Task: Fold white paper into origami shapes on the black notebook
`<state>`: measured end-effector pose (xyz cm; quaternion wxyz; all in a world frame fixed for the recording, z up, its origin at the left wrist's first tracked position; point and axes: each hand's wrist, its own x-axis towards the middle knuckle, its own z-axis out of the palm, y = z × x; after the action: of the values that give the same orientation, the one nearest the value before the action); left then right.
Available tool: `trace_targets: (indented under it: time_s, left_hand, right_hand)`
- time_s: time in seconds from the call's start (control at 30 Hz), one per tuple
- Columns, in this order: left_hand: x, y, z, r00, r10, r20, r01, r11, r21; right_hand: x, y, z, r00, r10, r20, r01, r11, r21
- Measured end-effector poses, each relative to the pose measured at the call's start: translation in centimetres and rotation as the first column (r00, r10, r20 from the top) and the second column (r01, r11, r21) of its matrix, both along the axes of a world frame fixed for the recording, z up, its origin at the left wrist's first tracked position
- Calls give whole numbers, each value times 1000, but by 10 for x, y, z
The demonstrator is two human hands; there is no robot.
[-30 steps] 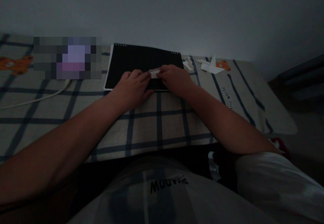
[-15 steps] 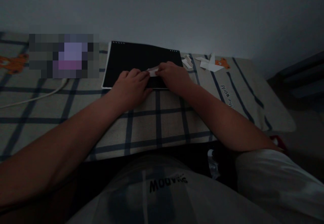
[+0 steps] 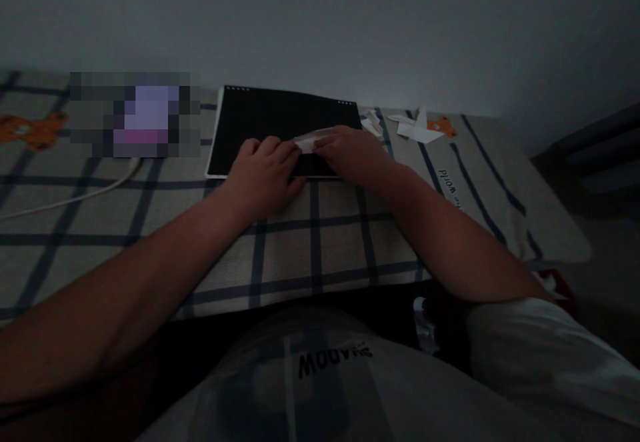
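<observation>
The room is dim. A small folded piece of white paper (image 3: 311, 141) lies on a black board (image 3: 280, 119) with a white edge, which rests on a checked cloth surface (image 3: 310, 242). My left hand (image 3: 264, 174) presses on the paper's left end with its fingers curled. The fingers of my right hand (image 3: 353, 151) pinch the paper's right end. Both hands meet over the board's near edge. Most of the paper is hidden under my fingers.
Folded white paper shapes (image 3: 414, 129) and small scraps (image 3: 372, 124) lie to the right of the board. A white cable (image 3: 75, 195) runs across the cloth at the left. A blurred patch (image 3: 135, 114) sits left of the board. A pale wall rises behind.
My hands have stayed on the paper, with the right fingers shifting slightly along its edge. The view has moved a little.
</observation>
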<state>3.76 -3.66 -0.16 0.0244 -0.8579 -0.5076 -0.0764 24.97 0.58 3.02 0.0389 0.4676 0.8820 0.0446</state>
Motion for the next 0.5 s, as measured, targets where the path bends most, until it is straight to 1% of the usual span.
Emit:
trace_targets:
  time_s: [0.13,0.23,0.33,0.5]
  left_hand:
    - [0,-1,-3,999,-18,46,18,1000,13]
    - [0,-1,-5,997,-33,67,31,999,28]
    - [0,-1,-5,999,-29,35,28,999,40]
    - [4,-4,-2,997,-54,-53,54,998,-14]
  right_hand:
    - [-1,-1,-1,1000,29,4,-29,999,18]
    - [-4,-3,-1,998,53,46,-55,998,35]
    - [-5,-4,-1,996,65,68,-69,996,58]
    - [-8,-6,2,998,17,54,-19,999,35]
